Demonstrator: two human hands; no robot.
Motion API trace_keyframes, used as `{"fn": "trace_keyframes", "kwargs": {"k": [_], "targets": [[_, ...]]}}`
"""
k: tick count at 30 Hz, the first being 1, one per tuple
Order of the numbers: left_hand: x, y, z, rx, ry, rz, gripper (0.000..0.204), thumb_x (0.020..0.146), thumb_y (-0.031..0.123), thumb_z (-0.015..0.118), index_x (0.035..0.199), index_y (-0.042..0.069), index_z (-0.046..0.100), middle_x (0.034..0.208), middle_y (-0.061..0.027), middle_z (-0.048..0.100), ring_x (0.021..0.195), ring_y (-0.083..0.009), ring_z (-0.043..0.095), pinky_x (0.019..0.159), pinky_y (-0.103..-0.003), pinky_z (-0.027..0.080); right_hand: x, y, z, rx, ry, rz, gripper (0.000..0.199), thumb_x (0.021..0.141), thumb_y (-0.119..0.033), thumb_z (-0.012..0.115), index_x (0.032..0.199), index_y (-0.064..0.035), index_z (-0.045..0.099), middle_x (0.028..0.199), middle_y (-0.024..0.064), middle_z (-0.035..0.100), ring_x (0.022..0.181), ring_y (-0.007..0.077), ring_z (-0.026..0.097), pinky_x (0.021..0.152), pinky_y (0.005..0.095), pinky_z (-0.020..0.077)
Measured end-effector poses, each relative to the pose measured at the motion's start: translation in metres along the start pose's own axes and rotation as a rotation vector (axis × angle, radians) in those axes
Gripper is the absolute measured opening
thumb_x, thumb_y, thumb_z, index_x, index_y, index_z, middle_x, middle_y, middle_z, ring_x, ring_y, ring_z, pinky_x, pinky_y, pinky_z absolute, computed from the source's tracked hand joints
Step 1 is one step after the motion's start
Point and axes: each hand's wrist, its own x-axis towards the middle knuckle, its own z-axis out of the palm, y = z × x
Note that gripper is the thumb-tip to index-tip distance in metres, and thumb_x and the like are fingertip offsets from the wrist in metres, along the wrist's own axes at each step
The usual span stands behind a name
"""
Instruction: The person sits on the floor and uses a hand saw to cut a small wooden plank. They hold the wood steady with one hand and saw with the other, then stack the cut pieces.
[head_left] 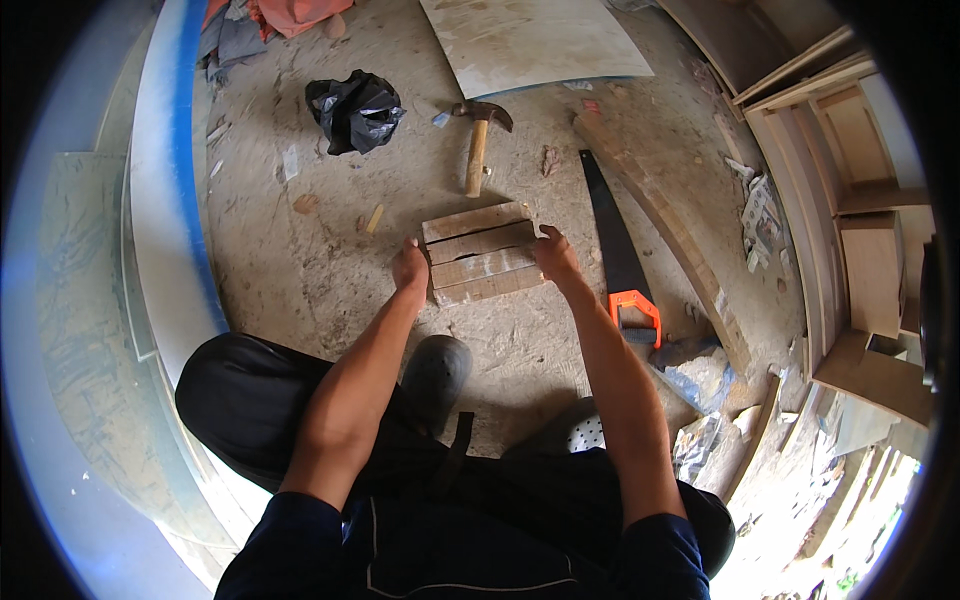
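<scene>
Between my hands is a small wooden box-like piece (482,266) made of several short, worn planks set side by side, with dark gaps between some of them. My left hand (410,268) grips its left end, and my right hand (556,254) grips its right end. The fingers curl round the edges, partly hidden behind the wood. Just beyond it lies a claw hammer (478,150) with a wooden handle. To the right of the planks rests a handsaw (617,230) with a dark blade and an orange handle.
A long wooden plank (670,235) lies beyond the saw. A crumpled black plastic bag (355,112) sits at far left, and a pale board (535,45) lies at the back. Wooden cabinet frames (865,200) line the right; a blue-edged white panel (170,160) stands left.
</scene>
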Motion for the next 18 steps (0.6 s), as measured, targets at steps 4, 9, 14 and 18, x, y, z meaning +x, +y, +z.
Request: {"fn": "trace_keyframes", "kwargs": {"k": [4, 9, 14, 18], "targets": [[-0.025, 0.011, 0.016, 0.124, 0.121, -0.063, 0.060, 0.094, 0.044, 0.041, 0.115, -0.011, 0.057, 0.122, -0.0288, 0.057, 0.117, -0.0387, 0.053, 0.094, -0.043, 0.042, -0.025, -0.030, -0.010, -0.147, 0.028, 0.063, 0.049, 0.086, -0.037, 0.052, 0.127, -0.0112, 0.055, 0.113, 0.0246, 0.062, 0.111, 0.0413, 0.056, 0.095, 0.0440, 0.0451], [-0.013, 0.004, 0.022, 0.114, 0.104, 0.056, 0.063, 0.091, 0.043, 0.048, 0.122, -0.011, 0.050, 0.127, -0.0296, 0.052, 0.118, -0.0412, 0.051, 0.097, -0.043, 0.043, -0.019, -0.029, -0.011, -0.053, 0.029, 0.079, 0.046, 0.085, -0.035, 0.055, 0.125, -0.0116, 0.058, 0.105, 0.0190, 0.066, 0.102, 0.0358, 0.062, 0.087, 0.0407, 0.0493], [-0.020, 0.026, 0.048, 0.621, 0.119, 0.665, 0.069, 0.086, 0.040, 0.057, 0.136, -0.004, 0.040, 0.134, -0.0283, 0.047, 0.125, -0.0379, 0.046, 0.103, -0.045, 0.039, -0.013, 0.000, -0.003, -0.086, 0.146, 0.009, 0.047, 0.084, -0.035, 0.061, 0.123, -0.0079, 0.057, 0.104, 0.0183, 0.067, 0.099, 0.0333, 0.065, 0.083, 0.0404, 0.0511], [-0.026, 0.080, 0.074, 0.806, 0.069, 0.886, 0.056, 0.086, 0.036, 0.058, 0.132, 0.006, 0.046, 0.129, -0.0170, 0.053, 0.121, -0.0315, 0.049, 0.102, -0.044, 0.039, -0.036, -0.009, 0.005, -0.139, 0.221, -0.253, 0.057, 0.082, -0.032, 0.066, 0.131, -0.0073, 0.048, 0.122, 0.0234, 0.056, 0.115, 0.0394, 0.054, 0.096, 0.0451, 0.0446]]}}
